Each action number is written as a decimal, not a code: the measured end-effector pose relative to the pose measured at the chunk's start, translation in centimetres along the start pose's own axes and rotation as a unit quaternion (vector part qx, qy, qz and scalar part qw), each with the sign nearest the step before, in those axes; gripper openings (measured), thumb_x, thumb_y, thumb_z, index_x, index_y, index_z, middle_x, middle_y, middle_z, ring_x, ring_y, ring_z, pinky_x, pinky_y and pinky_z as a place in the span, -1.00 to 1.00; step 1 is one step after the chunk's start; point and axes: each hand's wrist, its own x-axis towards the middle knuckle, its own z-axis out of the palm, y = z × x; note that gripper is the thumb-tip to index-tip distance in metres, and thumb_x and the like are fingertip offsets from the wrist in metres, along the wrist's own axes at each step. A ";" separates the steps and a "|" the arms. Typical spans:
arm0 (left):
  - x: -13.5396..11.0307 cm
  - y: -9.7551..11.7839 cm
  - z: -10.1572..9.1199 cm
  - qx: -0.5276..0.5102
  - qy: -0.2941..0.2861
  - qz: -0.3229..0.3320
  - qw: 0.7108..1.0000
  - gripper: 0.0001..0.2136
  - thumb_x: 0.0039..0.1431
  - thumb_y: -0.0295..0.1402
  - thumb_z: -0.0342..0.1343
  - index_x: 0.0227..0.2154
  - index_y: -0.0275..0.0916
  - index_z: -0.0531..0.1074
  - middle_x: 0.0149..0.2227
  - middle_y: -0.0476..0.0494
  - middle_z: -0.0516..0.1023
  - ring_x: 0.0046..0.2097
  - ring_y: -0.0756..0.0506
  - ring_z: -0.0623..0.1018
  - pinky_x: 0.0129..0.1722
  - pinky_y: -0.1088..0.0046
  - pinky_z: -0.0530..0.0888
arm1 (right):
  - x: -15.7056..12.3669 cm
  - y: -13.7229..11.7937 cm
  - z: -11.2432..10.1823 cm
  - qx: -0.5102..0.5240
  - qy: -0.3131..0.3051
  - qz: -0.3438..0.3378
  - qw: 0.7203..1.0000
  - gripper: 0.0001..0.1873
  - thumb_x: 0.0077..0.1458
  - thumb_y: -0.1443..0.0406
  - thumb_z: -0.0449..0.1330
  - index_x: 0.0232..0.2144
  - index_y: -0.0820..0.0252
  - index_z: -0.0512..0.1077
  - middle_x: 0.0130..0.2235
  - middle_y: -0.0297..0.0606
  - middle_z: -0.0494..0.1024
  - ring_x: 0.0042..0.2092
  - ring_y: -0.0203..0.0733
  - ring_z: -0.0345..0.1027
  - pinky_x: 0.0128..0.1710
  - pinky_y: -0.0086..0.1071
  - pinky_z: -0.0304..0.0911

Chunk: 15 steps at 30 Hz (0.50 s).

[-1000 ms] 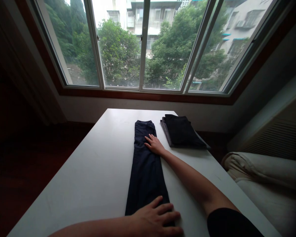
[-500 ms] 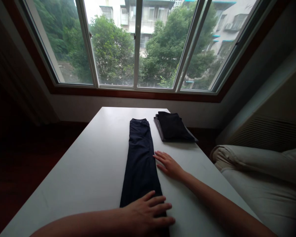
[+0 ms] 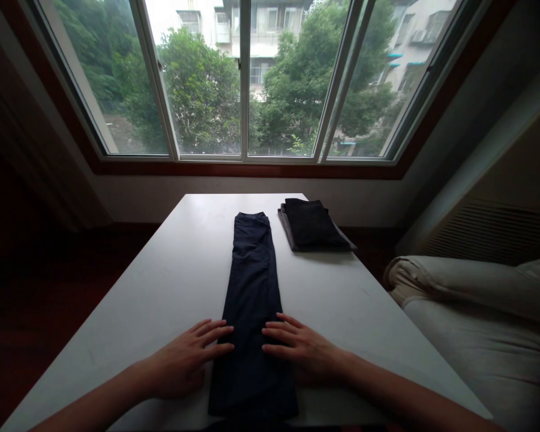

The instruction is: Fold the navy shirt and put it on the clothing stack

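Smoothing step, likely: left hand [image 3: 186, 363] and right hand [image 3: 303, 348] lie flat, open, gripping nothing, at trousers' [image 3: 252, 300] near end; next—folding toward 12 o'clock, edges aligned.

Matt dark cloth trousers [image 3: 251, 288], smooth matt white table [image 3: 175, 282], folded dark cloth stack [image 3: 312, 225], glossy glass window [image 3: 243, 78]

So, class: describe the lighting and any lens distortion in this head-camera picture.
Head view: backlit by the bright window, so the room's edges fall dark; dark trousers lose fabric detail; left hand and right hand are dimly lit; wide-angle lens bows the window frame outward.
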 end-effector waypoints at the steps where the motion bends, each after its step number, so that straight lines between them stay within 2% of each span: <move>1: -0.4 0.3 0.0 -0.006 -0.003 -0.002 1.000 -0.20 0.01 -0.54 0.11 0.37 0.02 0.17 0.47 -0.05 0.06 0.44 -0.28 0.14 0.40 0.01 0.17 | 0.3 0.3 0.1 -0.003 0.016 0.009 1.000 -0.37 0.20 0.31 0.19 0.32 0.04 0.31 0.31 -0.07 0.35 0.37 0.01 0.13 0.42 0.05 -0.14; 3: -0.5 0.8 0.2 -0.006 -0.006 -0.004 1.000 -0.22 0.05 -0.44 0.18 0.38 0.02 0.17 0.48 -0.07 0.03 0.45 -0.32 0.12 0.41 -0.04 0.13 | 0.9 0.8 0.2 -0.008 0.044 0.037 0.998 -0.40 0.20 0.39 0.15 0.28 0.05 0.36 0.29 -0.08 0.39 0.37 -0.03 0.15 0.41 0.02 -0.09; 6: 0.3 0.9 1.3 0.024 0.003 -0.003 1.000 -0.23 0.09 -0.31 0.26 0.38 0.00 0.17 0.47 -0.13 0.04 0.45 -0.37 0.09 0.40 -0.11 0.10 | 1.5 0.8 -0.1 -0.006 0.044 0.057 0.997 -0.30 0.13 0.32 0.25 0.32 0.04 0.31 0.37 -0.04 0.26 0.40 0.06 0.07 0.40 0.07 -0.07; 8: 1.2 0.5 2.3 0.052 0.028 0.011 0.998 -0.28 0.12 -0.33 0.27 0.36 0.00 0.21 0.45 -0.13 0.11 0.44 -0.36 0.13 0.40 -0.11 0.11 | 1.8 0.3 -0.3 -0.002 0.016 0.035 0.999 -0.23 0.09 0.25 0.32 0.35 -0.02 0.27 0.41 -0.06 0.17 0.43 0.14 -0.03 0.40 0.14 -0.12; 10: 2.1 0.0 3.2 0.075 0.066 0.040 0.994 -0.39 0.20 -0.41 0.21 0.31 -0.01 0.29 0.40 -0.11 0.23 0.41 -0.31 0.20 0.40 -0.06 0.12 | 2.0 -0.1 -0.1 0.012 -0.003 -0.001 1.000 -0.31 0.15 0.26 0.28 0.32 -0.08 0.31 0.39 -0.11 0.22 0.44 0.11 -0.04 0.41 0.17 -0.20; 12: 2.8 -0.4 3.6 0.079 0.100 0.067 0.990 -0.49 0.27 -0.49 0.12 0.25 -0.02 0.36 0.34 -0.08 0.34 0.38 -0.25 0.27 0.41 0.00 0.14 | 2.3 -0.1 0.4 0.048 0.005 -0.015 0.999 -0.45 0.23 0.27 0.23 0.26 -0.08 0.38 0.31 -0.14 0.37 0.40 0.04 0.07 0.41 0.14 -0.19; 15: 3.7 -0.1 2.8 0.023 0.096 0.080 0.992 -0.53 0.28 -0.43 0.13 0.24 -0.04 0.37 0.31 -0.11 0.40 0.33 -0.24 0.36 0.38 0.04 0.21 | 2.7 0.1 0.6 0.144 0.058 0.011 0.988 -0.48 0.20 0.15 0.29 0.20 0.04 0.46 0.16 -0.11 0.54 0.27 0.01 0.32 0.35 0.01 0.07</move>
